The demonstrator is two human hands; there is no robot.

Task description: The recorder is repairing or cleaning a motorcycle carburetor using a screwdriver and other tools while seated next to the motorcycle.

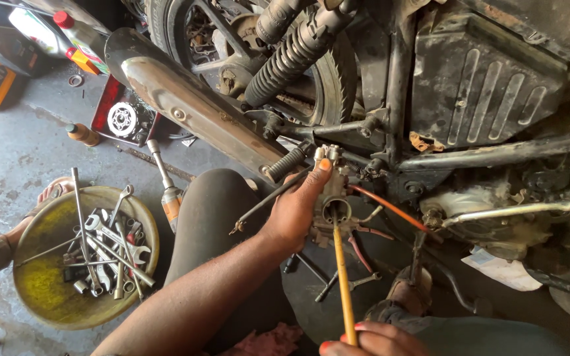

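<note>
My left hand (296, 209) grips a small metal carburetor (330, 191) beside a motorcycle (430, 99), thumb up along its side. My right hand (372, 339), at the bottom edge, is closed on the handle of a long yellow-shafted screwdriver (343, 277). The screwdriver tip points up into the round opening of the carburetor. An orange hose (390, 209) runs from the carburetor toward the engine (496, 224) on the right.
A round yellow pan (47, 290) of several wrenches and sockets sits on the concrete floor at left. Another person's sandalled foot (51, 194) is beside it. The exhaust pipe (186, 105), rear shock (291, 56) and oil bottles (8, 46) lie beyond. Loose spanners (348, 283) lie under the carburetor.
</note>
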